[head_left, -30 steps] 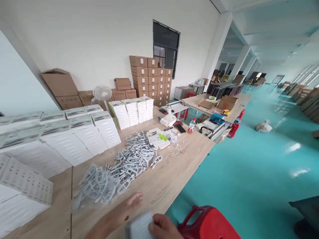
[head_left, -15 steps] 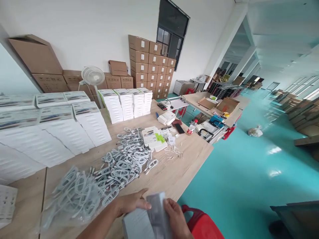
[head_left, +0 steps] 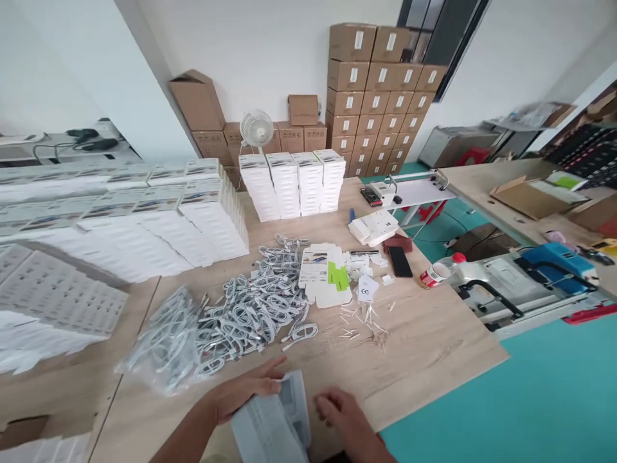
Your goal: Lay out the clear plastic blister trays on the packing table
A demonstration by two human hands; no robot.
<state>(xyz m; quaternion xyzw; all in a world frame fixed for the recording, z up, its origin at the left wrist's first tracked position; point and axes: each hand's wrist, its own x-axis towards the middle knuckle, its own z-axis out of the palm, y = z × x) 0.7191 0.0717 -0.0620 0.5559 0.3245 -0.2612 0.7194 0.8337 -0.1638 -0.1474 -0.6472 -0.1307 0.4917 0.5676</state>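
A stack of grey plastic trays (head_left: 267, 431), some with moulded recesses, stands at the bottom edge of the head view. My left hand (head_left: 248, 388) grips it from the left, thumb along the upper edge and fingers stretched behind. Just right of the stack, apart from it, my right hand (head_left: 340, 415) has curled fingers; nothing shows in them. Beyond my left hand lies a pile of coiled grey cables (head_left: 255, 312), beside more cables in a clear plastic bag (head_left: 168, 344). An unfolded white carton (head_left: 325, 276) with green labels lies behind.
White boxes (head_left: 212, 222) are stacked along the table's left and back. Small white sticks (head_left: 364, 318), a phone (head_left: 400, 262) and a red-capped bottle (head_left: 436, 273) are to the right. The table's right edge drops to the green floor (head_left: 544, 379). Brown cartons (head_left: 347, 76) stand by the wall.
My right hand has let go of the grey tray and moved right, away from the stack. My left hand stays on it. The view has turned left, and the red container has left view.
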